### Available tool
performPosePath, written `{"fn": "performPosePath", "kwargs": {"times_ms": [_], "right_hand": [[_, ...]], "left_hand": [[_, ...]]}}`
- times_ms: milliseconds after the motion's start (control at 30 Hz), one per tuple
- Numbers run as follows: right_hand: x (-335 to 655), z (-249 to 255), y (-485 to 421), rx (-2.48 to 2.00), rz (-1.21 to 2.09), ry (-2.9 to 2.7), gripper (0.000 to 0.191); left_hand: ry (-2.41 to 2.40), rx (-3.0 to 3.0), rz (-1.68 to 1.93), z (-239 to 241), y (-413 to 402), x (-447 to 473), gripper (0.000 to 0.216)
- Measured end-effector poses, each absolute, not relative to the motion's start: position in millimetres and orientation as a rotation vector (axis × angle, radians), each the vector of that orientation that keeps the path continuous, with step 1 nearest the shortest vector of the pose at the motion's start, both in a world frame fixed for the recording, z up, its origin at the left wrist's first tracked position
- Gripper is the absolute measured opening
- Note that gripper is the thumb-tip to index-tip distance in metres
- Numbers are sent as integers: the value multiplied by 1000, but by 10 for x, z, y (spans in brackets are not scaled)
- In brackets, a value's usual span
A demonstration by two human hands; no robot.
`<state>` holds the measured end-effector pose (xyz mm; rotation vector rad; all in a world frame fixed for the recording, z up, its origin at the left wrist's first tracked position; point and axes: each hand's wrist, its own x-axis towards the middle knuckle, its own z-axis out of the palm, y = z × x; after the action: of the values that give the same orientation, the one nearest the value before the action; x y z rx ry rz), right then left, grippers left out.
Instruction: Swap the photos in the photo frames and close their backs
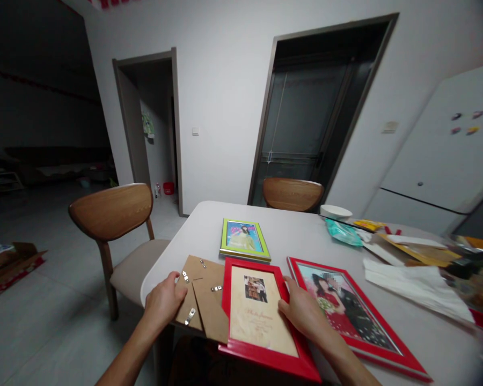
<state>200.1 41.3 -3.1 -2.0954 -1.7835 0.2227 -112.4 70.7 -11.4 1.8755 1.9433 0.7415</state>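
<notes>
My right hand point(301, 311) grips the right side of a red picture frame point(265, 351), which carries a cream insert sheet with a small photo and faint print. At the left, my left hand point(165, 300) is closed on the edge of a brown backing board point(189, 316) with metal hangers and a folded-out stand leg. Part of the board lies beneath the red frame's left edge. Beyond them rests a yellow-green picture frame point(224, 236) with a portrait in it. To the right lies a larger red picture frame point(370, 316) holding a photo of two people.
On the table's right side are a white bowl point(336, 212), a teal packet point(343, 231), white paper point(416, 292) and piled cardboard pieces. Wooden chairs stand at the left point(112, 214) and far side point(293, 193) of the white table point(209, 212).
</notes>
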Motion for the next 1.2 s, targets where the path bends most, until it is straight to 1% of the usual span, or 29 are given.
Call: {"fn": "performPosePath", "kwargs": {"times_ms": [67,133,233,300,367,433,500,600,700,800,900,1000,1100,1200], "right_hand": [[2022,-5,408,-2058,262,-1683,60],[2032,53,386,-2010,372,-1551,63],[2015,177,320,-1846,735,-1303,68],[1986,254,268,-1656,1039,-1109,72],[1951,316,222,-1480,1237,-937,75],[1920,376,189,-1384,1291,-841,76],[1895,446,165,-1361,1284,-820,77],[1869,560,140,-1406,1253,-852,76],[1849,611,127,-1424,1220,-902,73],[1843,559,133,-1442,1156,-985,72],[1882,459,159,-1587,1001,-1122,67],[1975,352,199,-1803,796,-1314,59],[2079,228,234,-1945,558,-1540,54],[2129,115,255,-1998,354,-1716,45]], "left_hand": [[1967,1952,730,-84,661,-1081,36],[1947,2024,729,-61,619,-1004,36],[1829,2126,749,-39,516,-769,35],[1613,2204,805,-24,400,-530,39],[1351,2245,861,2,261,-261,48],[1162,2265,860,47,134,-13,62],[1058,2288,860,111,46,173,67],[969,2359,889,214,-15,319,67],[868,2458,941,279,-45,355,59],[814,2499,1061,298,-57,316,51],[928,2393,1266,301,-20,193,52],[1153,2127,1403,297,56,5,54],[1251,1814,1359,252,122,-204,52],[1339,1697,1234,152,155,-408,48]]}}
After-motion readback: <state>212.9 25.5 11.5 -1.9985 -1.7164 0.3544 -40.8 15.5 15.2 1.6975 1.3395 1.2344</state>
